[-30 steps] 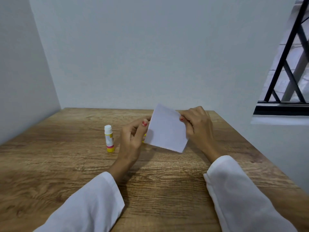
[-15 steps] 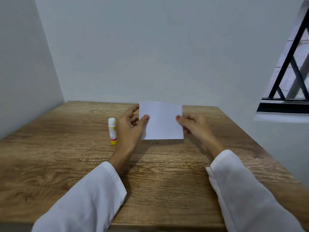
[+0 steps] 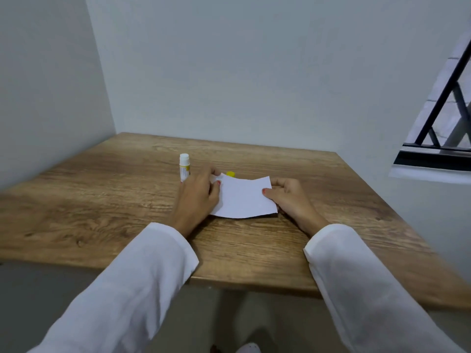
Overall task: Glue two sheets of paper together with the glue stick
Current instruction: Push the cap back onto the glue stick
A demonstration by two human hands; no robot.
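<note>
Both your hands pinch the paper [image 3: 243, 198] low over the table [image 3: 102, 200]: left hand [image 3: 197, 197] and right hand [image 3: 288, 197] at its side edges, glue stick [image 3: 184, 167] upright just beyond its left edge.

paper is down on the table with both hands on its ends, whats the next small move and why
Probably flatten it: the paper bows upward between the left hand and right hand, each pinching an end, so it does not lie flat on the wooden table. Then the left hand could reach for the glue stick standing upright just beyond it. A yellow cap peeks out behind the paper.
</note>
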